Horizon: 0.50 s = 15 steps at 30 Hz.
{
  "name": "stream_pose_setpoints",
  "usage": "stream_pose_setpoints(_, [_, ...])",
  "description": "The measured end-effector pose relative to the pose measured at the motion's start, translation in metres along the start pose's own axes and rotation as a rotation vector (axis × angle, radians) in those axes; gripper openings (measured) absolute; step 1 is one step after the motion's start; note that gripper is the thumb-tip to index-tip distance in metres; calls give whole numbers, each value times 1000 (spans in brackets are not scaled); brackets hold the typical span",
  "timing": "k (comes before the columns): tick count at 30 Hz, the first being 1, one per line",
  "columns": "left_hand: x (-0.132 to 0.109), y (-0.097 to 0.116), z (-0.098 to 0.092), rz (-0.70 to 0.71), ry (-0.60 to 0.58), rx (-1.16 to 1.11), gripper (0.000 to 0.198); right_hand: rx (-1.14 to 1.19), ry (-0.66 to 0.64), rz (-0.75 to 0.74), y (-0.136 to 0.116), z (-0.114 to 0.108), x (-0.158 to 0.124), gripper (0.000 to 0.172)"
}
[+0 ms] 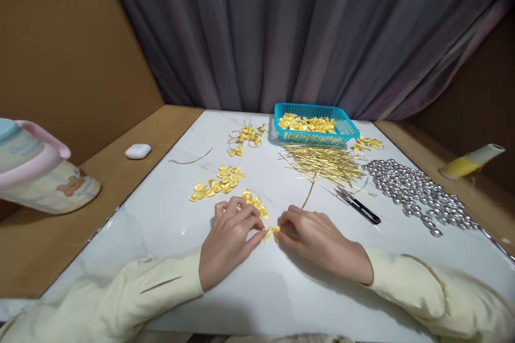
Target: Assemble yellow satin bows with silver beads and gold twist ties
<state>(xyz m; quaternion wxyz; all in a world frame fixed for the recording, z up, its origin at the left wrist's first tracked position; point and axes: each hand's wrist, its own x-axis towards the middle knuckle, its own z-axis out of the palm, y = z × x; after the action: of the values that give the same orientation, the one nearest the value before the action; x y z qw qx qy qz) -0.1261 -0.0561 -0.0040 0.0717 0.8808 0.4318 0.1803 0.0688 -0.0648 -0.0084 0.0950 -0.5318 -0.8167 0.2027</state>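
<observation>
My left hand (229,241) and my right hand (317,238) meet at the middle of the white table top (161,220), both pinching a small yellow ribbon bow (272,232) between their fingertips. A gold wire tie (309,193) runs up from my right hand toward the heap of gold ties (325,163). More yellow bows (219,182) lie just beyond my left hand. Both arms wear pale cream sleeves.
A turquoise basket (346,126) of yellow bows stands at the back. Black snips (358,206) lie right of the ties, beside a heap of silver beads (418,193). Finished bows with wire (245,136), a white case (138,150), a pastel jug (36,171) and a yellow tube (470,162) lie around.
</observation>
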Motion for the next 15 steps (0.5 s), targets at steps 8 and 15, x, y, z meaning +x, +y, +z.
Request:
stream_pose_setpoints(8, [0,0,0,-3,-6,3,10,6,4,20,-1,0,0,15])
stream_pose_setpoints(15, [0,0,-1,-2,-11,15,12,15,15,19,1,1,0,14])
